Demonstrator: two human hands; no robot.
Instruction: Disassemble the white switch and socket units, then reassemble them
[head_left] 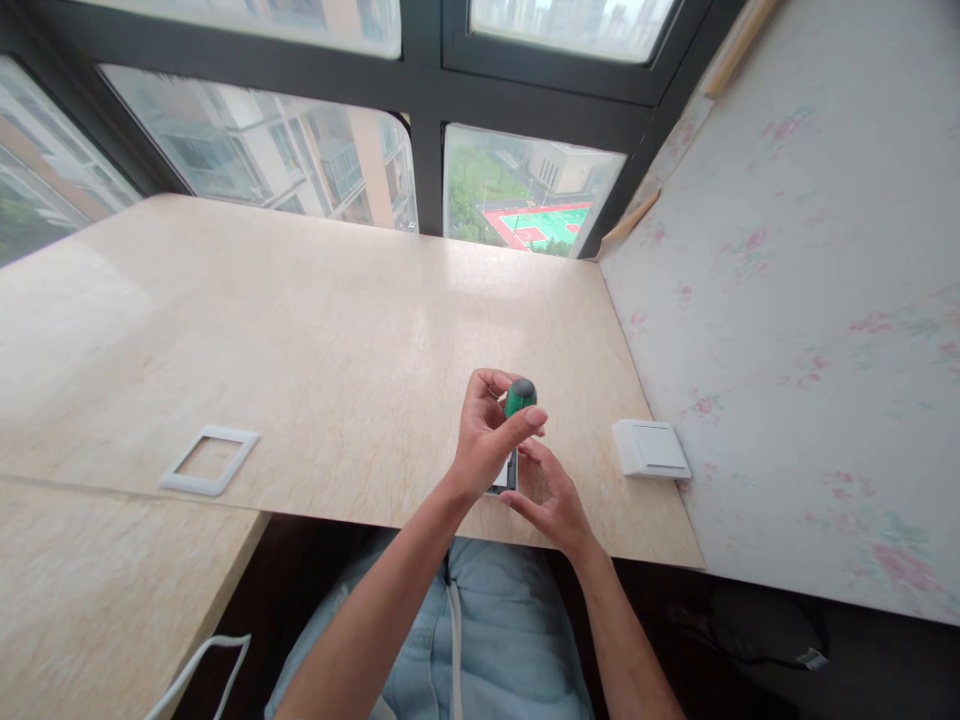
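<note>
My left hand (486,432) is closed round the green handle of a screwdriver (519,397) with a grey cap, held upright over the near edge of the beige table (337,330). Its shaft points down onto a small white and dark switch part (504,477), mostly hidden behind my fingers. My right hand (553,500) sits just below and to the right, its fingers curled against that part and steadying it.
A white wall switch (651,448) lies on the table by the floral wall (787,300) to the right. A white square frame (210,460) lies at the left. Windows run along the far edge. A white cable (199,665) hangs at lower left.
</note>
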